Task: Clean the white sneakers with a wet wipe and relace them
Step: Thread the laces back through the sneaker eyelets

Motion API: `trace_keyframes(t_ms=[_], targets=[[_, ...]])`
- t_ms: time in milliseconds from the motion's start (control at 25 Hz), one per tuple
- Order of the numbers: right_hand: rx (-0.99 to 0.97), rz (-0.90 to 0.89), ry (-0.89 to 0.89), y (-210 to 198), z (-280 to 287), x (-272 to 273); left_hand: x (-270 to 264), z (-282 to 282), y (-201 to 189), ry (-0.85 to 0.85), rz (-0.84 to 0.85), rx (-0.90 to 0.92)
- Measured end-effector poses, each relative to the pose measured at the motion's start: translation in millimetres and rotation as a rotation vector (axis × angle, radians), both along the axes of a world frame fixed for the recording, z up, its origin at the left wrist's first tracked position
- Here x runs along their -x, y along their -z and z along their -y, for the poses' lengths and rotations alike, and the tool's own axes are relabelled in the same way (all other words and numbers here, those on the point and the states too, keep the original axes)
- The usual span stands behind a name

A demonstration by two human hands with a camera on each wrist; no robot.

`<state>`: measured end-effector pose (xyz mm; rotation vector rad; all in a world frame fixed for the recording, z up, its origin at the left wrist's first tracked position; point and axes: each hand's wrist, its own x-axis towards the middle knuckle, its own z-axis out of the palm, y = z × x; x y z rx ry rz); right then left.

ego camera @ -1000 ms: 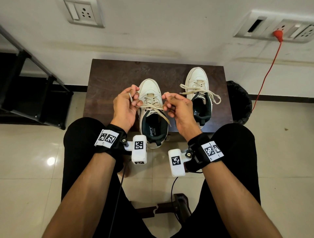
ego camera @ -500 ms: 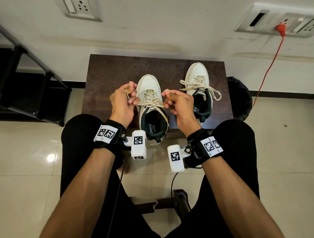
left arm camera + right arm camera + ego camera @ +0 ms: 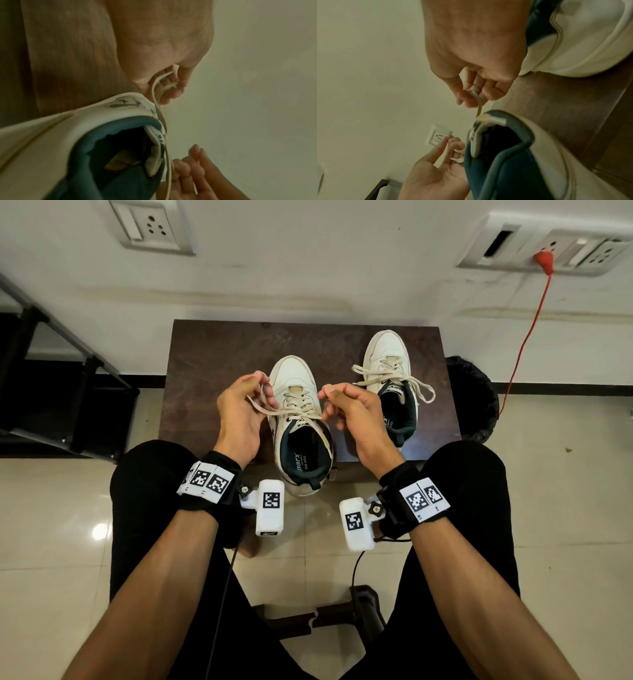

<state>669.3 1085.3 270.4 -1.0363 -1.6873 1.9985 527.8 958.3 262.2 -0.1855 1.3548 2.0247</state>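
Dark brown wooden surface point(image 3: 222, 364) against a white wall. Black round bin point(image 3: 474, 398) just beside the surface's right edge. White socket plate point(image 3: 150, 225) above the far left corner; grey socket strip point(image 3: 548, 244) above the far right, with red plug and cord point(image 3: 527, 330) hanging. Black metal rack point(image 3: 51, 378) at left on glossy beige floor tiles point(image 3: 565, 508).

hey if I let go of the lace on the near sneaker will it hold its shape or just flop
Probably flop: the lace sags in a soft curve between the left hand and the near sneaker. It looks flat, so it may slip little. The other sneaker has loose ends lying limp.
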Motion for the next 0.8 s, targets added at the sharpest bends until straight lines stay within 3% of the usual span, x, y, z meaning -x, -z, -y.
trace_keyframes(t_ms=[200, 400, 600, 680, 800], targets=[[-0.328, 0.07, -0.051, -0.3, 1.0, -9.8, -4.3, 5.5, 2.3, 0.006, -0.242, 0.236], [-0.365, 0.095, 0.065, -6.3, -3.2, -27.1, -9.0, 14.6, 12.8, -0.035, -0.425, 0.477], [-0.364, 0.073, 0.213, -14.0, -1.1, -46.8, -20.4, 29.6, 8.8, -0.128, -0.594, 0.556], [-0.351, 0.071, 0.276, -15.9, 0.4, -52.8, -30.8, 37.0, 1.7, -0.075, -0.765, 0.548], [-0.485, 0.175, 0.298, -18.8, 6.2, -60.6, -53.6, 45.8, -2.0, 0.158, -1.031, 0.606]])
